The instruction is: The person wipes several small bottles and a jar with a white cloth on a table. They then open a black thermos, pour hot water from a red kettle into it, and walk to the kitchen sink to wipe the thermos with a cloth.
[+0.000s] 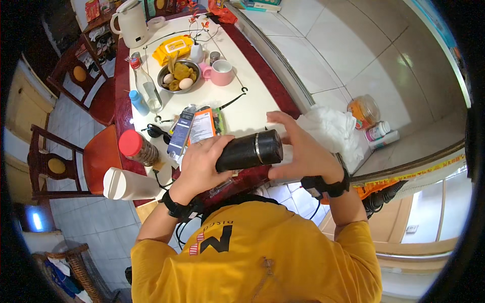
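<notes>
A black cylindrical flask [240, 151] with a silver ring near its capped end lies almost level in front of my chest. My left hand [202, 166] grips its base end, at the left. My right hand [305, 151] is spread around the capped end, fingers and thumb apart, with a gap visible between palm and cap; whether a fingertip touches it is unclear. Beyond the flask, a dark blue printed box [182, 130] and an orange-and-white printed packet [202, 127] lie on the white tabletop [254, 106]. Black sunglasses [157, 132] rest to their left.
A red-lidded jar [139, 147] and white plastic container [130, 184] stand near the left table edge. Farther back are a glass bottle [147, 85], a metal bowl [180, 89] with eggs, a pink mug [221, 73] and an electric kettle [130, 24]. A white plastic bag [329, 130] lies right.
</notes>
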Tool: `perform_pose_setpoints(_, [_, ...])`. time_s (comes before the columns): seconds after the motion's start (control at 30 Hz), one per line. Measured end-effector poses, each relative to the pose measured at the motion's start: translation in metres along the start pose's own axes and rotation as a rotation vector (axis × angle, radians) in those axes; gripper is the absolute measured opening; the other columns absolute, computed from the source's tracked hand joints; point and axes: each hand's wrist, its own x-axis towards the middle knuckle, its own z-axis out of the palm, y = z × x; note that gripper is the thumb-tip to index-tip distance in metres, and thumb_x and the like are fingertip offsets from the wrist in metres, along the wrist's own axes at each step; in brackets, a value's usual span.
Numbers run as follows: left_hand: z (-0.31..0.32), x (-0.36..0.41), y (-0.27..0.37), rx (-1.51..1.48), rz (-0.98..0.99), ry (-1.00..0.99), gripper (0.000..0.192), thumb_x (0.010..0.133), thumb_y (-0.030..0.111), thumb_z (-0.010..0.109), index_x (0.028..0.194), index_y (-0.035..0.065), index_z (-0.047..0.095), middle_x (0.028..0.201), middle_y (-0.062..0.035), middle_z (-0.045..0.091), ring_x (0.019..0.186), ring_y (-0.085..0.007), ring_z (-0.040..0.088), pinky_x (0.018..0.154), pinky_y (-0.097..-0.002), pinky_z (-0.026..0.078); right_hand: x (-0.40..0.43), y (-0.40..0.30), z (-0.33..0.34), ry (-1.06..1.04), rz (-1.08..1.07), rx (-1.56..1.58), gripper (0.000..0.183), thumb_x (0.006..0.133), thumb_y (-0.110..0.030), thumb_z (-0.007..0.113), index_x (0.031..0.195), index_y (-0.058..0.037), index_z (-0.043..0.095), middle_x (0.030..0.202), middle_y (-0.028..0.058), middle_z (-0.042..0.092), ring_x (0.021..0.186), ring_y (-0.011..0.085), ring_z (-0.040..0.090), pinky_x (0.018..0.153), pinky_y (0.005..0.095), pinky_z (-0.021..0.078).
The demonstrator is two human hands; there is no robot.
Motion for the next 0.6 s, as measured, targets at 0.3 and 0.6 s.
perform_pose_setpoints(0.3, [0.000,-0.001,-0.004,-0.036,-0.031,0.017,0.076,0.057,0.020,0.084,0.126,0.0091,0.053,0.112,-0.0136,0.063,0.100,-0.0352,0.061,0.085,-0.0445,0.048,0.006,-0.015,-0.002,-0.127,-0.356,-0.774,0.050,0.070,-0.015,0.080,0.115,-0.0160,0.057,0.128,0.0128,0.050,0.110,0.0347,0.050,0.092,0.0432,0.0430])
perform_pose_setpoints(0.6, [0.023,-0.022,-0.036,-0.307,-0.115,0.275,0.077,0.058,0.019,0.087,0.124,0.0042,0.052,0.113,-0.0145,0.064,0.104,-0.0330,0.061,0.091,-0.0416,0.046,-0.013,-0.020,-0.033,0.090,-0.250,-0.426,0.064,0.064,-0.008,0.081,0.120,-0.0112,0.051,0.132,0.0134,0.051,0.122,0.0343,0.048,0.104,0.0422,0.0381])
